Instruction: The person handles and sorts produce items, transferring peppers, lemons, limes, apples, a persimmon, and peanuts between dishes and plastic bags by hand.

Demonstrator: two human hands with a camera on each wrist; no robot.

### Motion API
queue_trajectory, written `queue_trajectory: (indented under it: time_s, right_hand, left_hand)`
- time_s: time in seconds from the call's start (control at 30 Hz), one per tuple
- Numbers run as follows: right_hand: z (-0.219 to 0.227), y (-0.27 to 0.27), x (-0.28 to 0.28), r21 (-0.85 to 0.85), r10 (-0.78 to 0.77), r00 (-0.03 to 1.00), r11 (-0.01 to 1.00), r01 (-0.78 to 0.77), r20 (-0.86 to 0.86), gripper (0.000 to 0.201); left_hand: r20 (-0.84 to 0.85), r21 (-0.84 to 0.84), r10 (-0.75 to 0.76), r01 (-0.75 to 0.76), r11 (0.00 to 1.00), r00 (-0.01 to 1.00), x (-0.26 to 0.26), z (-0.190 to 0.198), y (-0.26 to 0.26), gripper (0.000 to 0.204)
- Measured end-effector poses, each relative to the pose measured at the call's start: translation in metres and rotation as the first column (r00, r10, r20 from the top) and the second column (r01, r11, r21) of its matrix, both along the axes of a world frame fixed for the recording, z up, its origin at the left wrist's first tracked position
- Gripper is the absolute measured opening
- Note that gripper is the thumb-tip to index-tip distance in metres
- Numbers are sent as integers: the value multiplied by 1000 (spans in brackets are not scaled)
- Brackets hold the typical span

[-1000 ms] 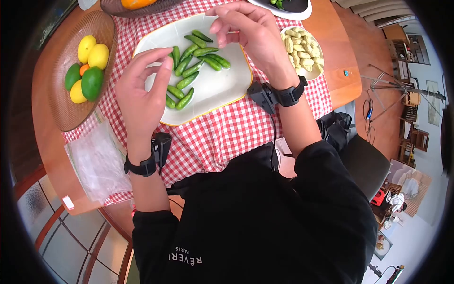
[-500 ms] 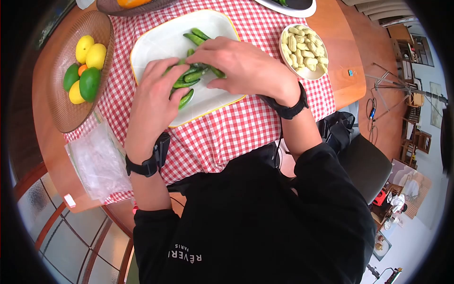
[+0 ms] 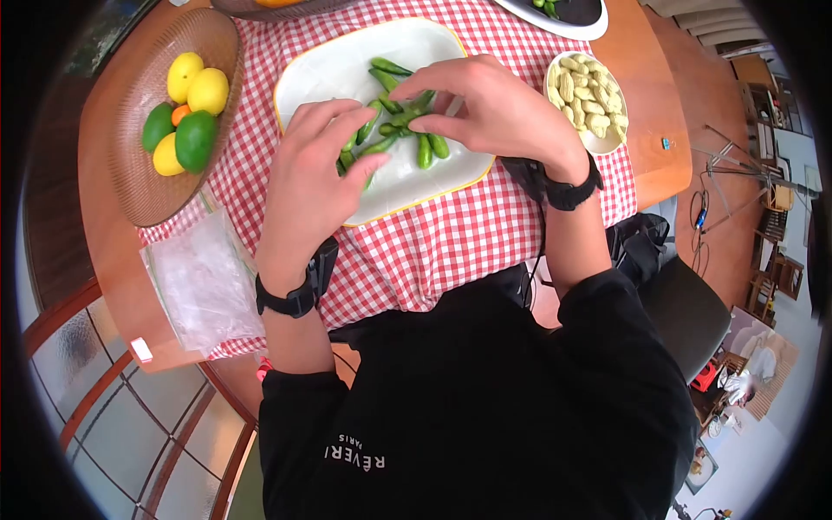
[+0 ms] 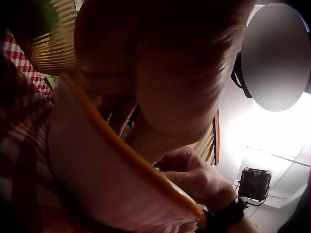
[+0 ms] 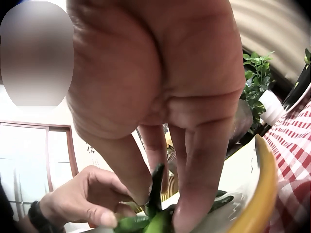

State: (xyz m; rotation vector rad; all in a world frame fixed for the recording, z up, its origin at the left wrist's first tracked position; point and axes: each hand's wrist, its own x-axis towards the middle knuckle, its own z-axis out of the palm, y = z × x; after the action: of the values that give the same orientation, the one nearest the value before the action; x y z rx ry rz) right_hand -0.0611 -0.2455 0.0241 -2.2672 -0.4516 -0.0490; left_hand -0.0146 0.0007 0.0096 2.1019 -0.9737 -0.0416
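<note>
Several green chili peppers [image 3: 392, 66] lie in a white rectangular tray [image 3: 312, 74] with a yellow rim. My right hand [image 3: 507, 108] is over the middle of the tray, thumb and fingertips pinching peppers. In the right wrist view a dark green pepper [image 5: 155, 189] stands up between those fingers. At the tray's left side my left hand [image 3: 316, 169] rests with loosely bent fingers among the peppers, its thumb apart from the fingers. The tray's wall [image 4: 102, 165] hides the peppers in the left wrist view.
A ribbed oval bowl [image 3: 130, 173] of lemons and green fruit stands left. To the right is a white bowl of peanuts [image 3: 589, 95]. A plastic bag [image 3: 204, 282] lies on the checkered cloth [image 3: 416, 251] at front left. A dark plate with a white rim [image 3: 563, 26] stands behind.
Both hands came down from above the tray into the peppers. The peppers in the middle have shifted, and a couple now lie further right, below the right thumb.
</note>
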Motion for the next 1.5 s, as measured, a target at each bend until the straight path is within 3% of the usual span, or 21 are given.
queue_trajectory:
  time_s: [0.07, 0.2, 0.27, 0.3, 0.4, 0.53, 0.57, 0.7, 0.8, 0.83, 0.93, 1.07, 1.1, 1.2, 1.27, 1.33, 1.4, 1.47, 1.5]
  right_hand:
    - [4, -3, 0, -14, -13, 1000, 1000, 13, -5, 40]
    - [-1, -2, -5, -130, -60, 997, 989, 65, 46, 53]
    - [-1, 1, -8, -153, -42, 999, 987, 46, 26, 66]
    - [3, 1, -8, -152, -5, 997, 988, -8, -82, 75]
    - [7, 6, -5, -160, -11, 981, 987, -21, -195, 71]
    - [-15, 8, 0, -163, 64, 998, 985, -62, 6, 57]
    - [-13, 8, 0, -158, 71, 997, 985, -68, 16, 43]
    - [-12, 3, 2, -51, 54, 997, 997, -56, -46, 25]
    - [-5, 2, 3, -44, -1, 1000, 999, 0, -16, 26]
    - [-5, 0, 6, -100, 14, 1000, 995, -12, 16, 35]
    - [2, -1, -1, -91, -6, 998, 996, 12, 59, 35]
    - [0, -2, -4, -30, 120, 990, 992, -123, -74, 55]
    - [1, -1, -4, -60, 145, 983, 986, -153, -116, 64]
    - [-3, 6, -4, -138, 122, 988, 981, -135, -98, 65]
    - [1, 7, -2, -135, 113, 984, 982, -131, -137, 60]
    - [3, 4, -4, 81, 116, 989, 991, -109, -94, 55]
    - [14, 2, -3, 67, 65, 982, 996, -54, -175, 48]
    - [4, -1, 4, 143, -48, 993, 989, 33, 106, 43]
    - [3, -1, 5, 169, -104, 988, 982, 83, 118, 41]
  left_hand:
    - [71, 91, -29, 22, 996, 997, 0, 2, 2, 48]
    - [23, 229, -39, 33, 973, 999, -3, -1, 7, 59]
    - [-6, 227, -62, 62, 972, 998, -7, -1, 5, 54]
    - [-23, 222, -84, 87, 971, 996, -6, 0, 3, 48]
    - [-32, 161, -137, 140, 977, 990, -2, -8, 4, 37]
    - [5, 41, -60, 59, 997, 998, -3, -4, -1, 25]
    - [17, 37, -41, 41, 998, 999, -4, -1, -3, 22]
    - [-15, 34, -29, 30, 999, 999, -5, 0, -2, 24]
    - [87, 45, 5, -9, 999, 996, 0, -2, 0, 31]
    - [126, 82, 32, -43, 996, 991, 1, -1, 3, 43]
    - [69, 57, 59, -63, 996, 996, 1, 3, 7, 54]
    - [72, 176, -26, 13, 984, 997, -4, 6, 17, 65]
    - [81, 174, -25, 11, 985, 996, -4, 5, 16, 65]
    - [72, 184, -72, 58, 981, 995, -1, -1, 13, 58]
    - [-58, 190, -113, 123, 974, 992, 0, -6, 10, 48]
    - [-37, 148, -119, 124, 981, 992, 0, -6, 7, 39]
    - [0, 74, -69, 69, 995, 998, -1, -5, 7, 34]
    - [42, 34, -60, 58, 998, 997, 1, -3, 7, 31]
    - [13, 28, -46, 46, 999, 999, 2, -5, 9, 35]
